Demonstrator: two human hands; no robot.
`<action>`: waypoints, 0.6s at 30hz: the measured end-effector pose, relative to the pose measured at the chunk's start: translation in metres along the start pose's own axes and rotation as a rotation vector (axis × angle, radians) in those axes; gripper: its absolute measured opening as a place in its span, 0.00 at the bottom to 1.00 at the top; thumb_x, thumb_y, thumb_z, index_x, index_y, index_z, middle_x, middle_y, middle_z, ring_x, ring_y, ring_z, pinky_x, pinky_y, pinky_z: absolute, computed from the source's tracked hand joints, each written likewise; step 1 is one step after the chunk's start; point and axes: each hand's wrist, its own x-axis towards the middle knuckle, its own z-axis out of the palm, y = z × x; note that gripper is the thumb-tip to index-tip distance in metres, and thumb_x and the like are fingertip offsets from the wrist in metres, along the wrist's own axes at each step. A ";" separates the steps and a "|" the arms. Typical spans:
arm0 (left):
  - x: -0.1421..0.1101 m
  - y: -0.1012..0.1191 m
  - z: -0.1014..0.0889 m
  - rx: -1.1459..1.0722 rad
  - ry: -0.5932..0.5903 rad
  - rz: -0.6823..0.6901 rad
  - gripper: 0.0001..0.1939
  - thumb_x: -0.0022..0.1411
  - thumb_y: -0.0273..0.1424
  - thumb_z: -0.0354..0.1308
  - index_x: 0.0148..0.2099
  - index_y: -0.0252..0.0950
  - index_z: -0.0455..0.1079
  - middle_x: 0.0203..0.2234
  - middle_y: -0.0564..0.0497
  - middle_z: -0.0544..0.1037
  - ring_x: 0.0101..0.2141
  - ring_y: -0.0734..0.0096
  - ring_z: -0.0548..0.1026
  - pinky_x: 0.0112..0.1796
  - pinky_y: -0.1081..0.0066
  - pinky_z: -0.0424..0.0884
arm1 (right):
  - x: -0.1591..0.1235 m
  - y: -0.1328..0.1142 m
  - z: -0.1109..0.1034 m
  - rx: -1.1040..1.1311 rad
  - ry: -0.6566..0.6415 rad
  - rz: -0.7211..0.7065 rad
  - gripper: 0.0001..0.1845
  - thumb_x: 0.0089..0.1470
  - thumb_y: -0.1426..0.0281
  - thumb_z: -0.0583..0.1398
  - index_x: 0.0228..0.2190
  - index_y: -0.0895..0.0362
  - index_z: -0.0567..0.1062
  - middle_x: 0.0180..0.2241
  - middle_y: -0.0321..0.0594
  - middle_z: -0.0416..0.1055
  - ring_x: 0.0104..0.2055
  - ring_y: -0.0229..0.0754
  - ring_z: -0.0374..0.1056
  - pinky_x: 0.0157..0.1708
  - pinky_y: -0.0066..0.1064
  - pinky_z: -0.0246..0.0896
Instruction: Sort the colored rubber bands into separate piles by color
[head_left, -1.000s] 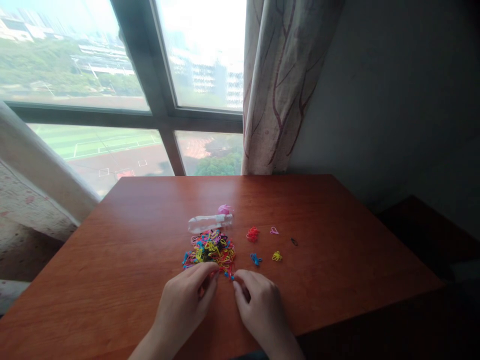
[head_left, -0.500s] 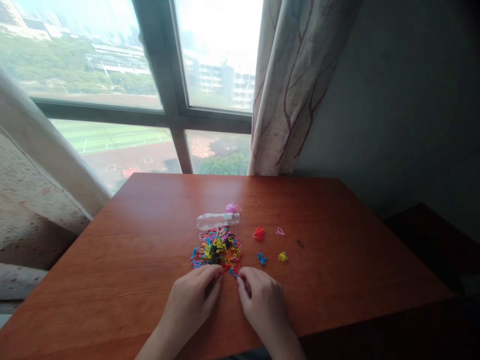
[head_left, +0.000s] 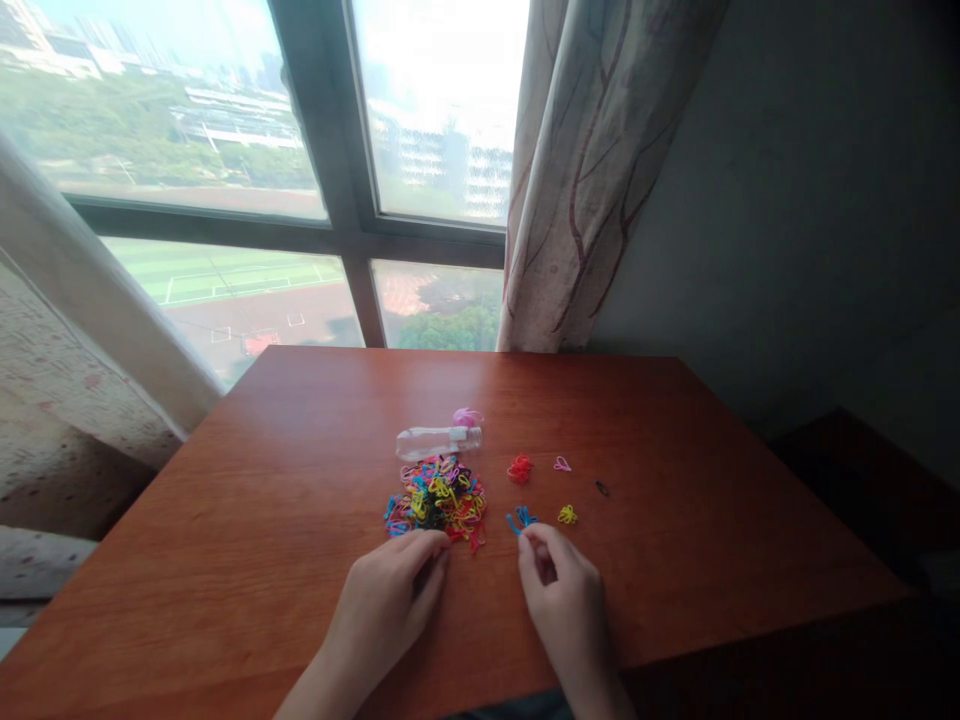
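Observation:
A mixed heap of small coloured rubber bands (head_left: 435,497) lies on the table in front of me. At its near edge is my left hand (head_left: 394,590), thumb and forefinger pinched together by some red bands; what they hold, if anything, is hidden. My right hand (head_left: 566,585) is closed in a pinch on a blue rubber band (head_left: 513,524), right at the small blue group (head_left: 527,515). Around it lie a red cluster (head_left: 519,468), a yellow cluster (head_left: 568,514), a pink band (head_left: 562,464) and a black band (head_left: 602,488).
Behind the heap a clear plastic bottle (head_left: 431,442) lies on its side, with a pink object (head_left: 466,417) beside its neck. The brown wooden table (head_left: 225,530) reaches to a window, with curtains (head_left: 577,180) on both sides.
My right hand has moved right, away from the heap to the blue group, carrying a blue band. The left hand has stayed by the heap's near edge.

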 end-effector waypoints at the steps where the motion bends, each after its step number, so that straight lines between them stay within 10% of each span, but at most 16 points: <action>1: 0.000 0.000 0.000 0.004 -0.009 -0.001 0.11 0.67 0.29 0.48 0.41 0.42 0.72 0.35 0.53 0.82 0.34 0.69 0.80 0.34 0.73 0.72 | 0.002 0.005 -0.004 -0.031 0.032 0.024 0.11 0.63 0.64 0.54 0.34 0.55 0.75 0.25 0.38 0.73 0.25 0.40 0.69 0.28 0.28 0.58; 18: 0.001 -0.003 0.003 0.055 -0.040 0.009 0.10 0.67 0.30 0.49 0.41 0.42 0.72 0.36 0.52 0.81 0.34 0.67 0.79 0.35 0.72 0.71 | 0.006 0.014 -0.011 -0.206 -0.001 0.078 0.13 0.62 0.62 0.55 0.31 0.53 0.76 0.23 0.35 0.73 0.23 0.40 0.70 0.26 0.28 0.54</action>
